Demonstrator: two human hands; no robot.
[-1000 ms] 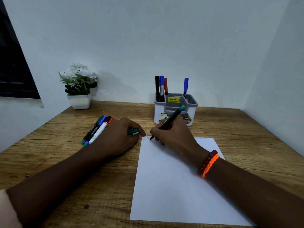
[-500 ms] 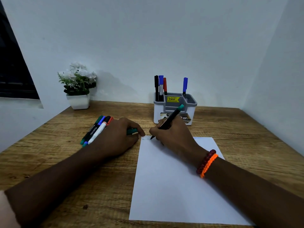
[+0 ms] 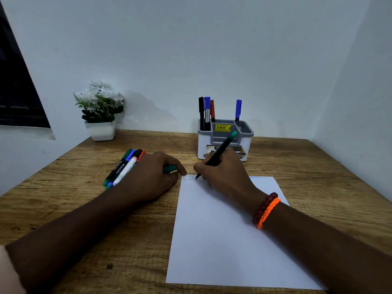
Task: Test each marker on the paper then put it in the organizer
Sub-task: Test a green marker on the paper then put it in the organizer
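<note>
My right hand grips a black marker with a green end, its tip touching the top left corner of the white paper beside a faint zigzag scribble. My left hand rests on the desk just left of the paper and holds the green cap. Several capped markers lie side by side left of that hand. The grey and white organizer stands behind my right hand with several markers upright in it.
A white pot of white flowers stands at the back left corner of the wooden desk. Walls close in behind and on the right. A dark window lies to the left.
The marker tip has moved slightly right along the paper's top edge, lengthening the zigzag scribble. My left hand has stayed put.
</note>
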